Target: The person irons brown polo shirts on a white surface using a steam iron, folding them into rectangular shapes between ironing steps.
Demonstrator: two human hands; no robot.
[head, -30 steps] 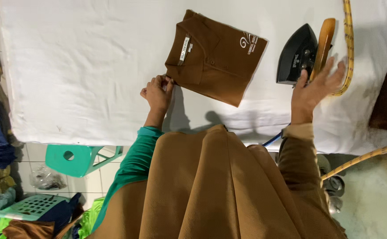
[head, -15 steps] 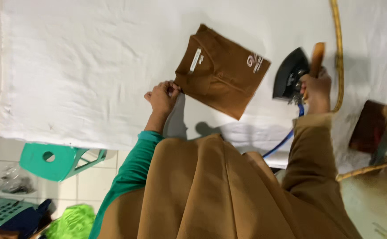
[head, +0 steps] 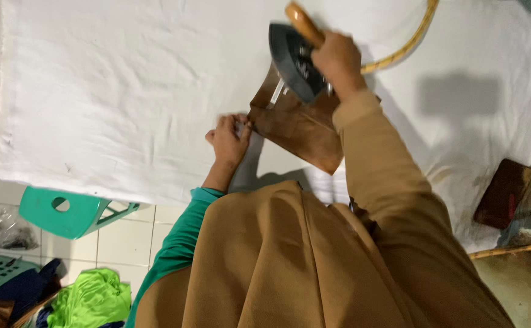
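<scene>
Person wearing a tan-brown draped garment over teal-green sleeves.
The left hand (head: pixel 229 141) is showing bare past a teal-green cuff, while the right hand (head: pixel 337 61) is emerging from a long tan-brown sleeve; the same smooth tan cloth is falling in broad folds across the near body.

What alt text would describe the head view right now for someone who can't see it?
The right hand presses a black iron by its wooden handle onto a folded brown garment, while the left hand pins the garment's corner. They lie on a white padded table; a green stool stands below.
</scene>
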